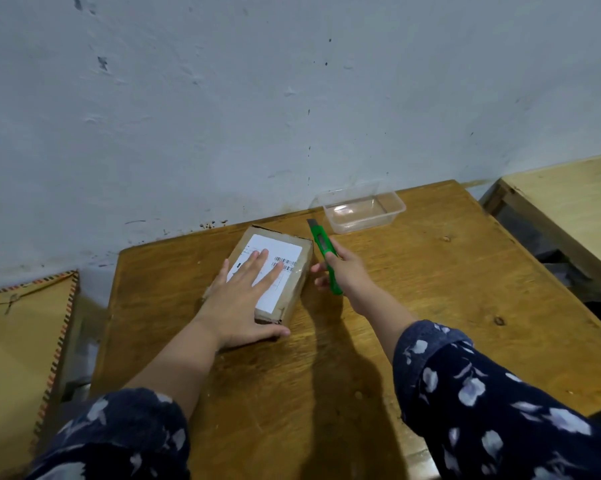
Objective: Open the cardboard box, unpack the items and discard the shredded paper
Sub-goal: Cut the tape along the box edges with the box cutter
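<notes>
Cardboard box (294, 271) sealed — left hand (238, 303) flat atop | right hand (344, 271) grips cutter (323, 252)

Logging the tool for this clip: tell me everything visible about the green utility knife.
The green utility knife is a slim snap-blade cutter with what looks like a plastic body and a grey metal slider channel. A short stretch of blade sticks out at its far end, pointing toward the clear plastic container. The right hand grips its lower half and holds it above the wooden table, just right of the closed cardboard box, not touching it.
</notes>
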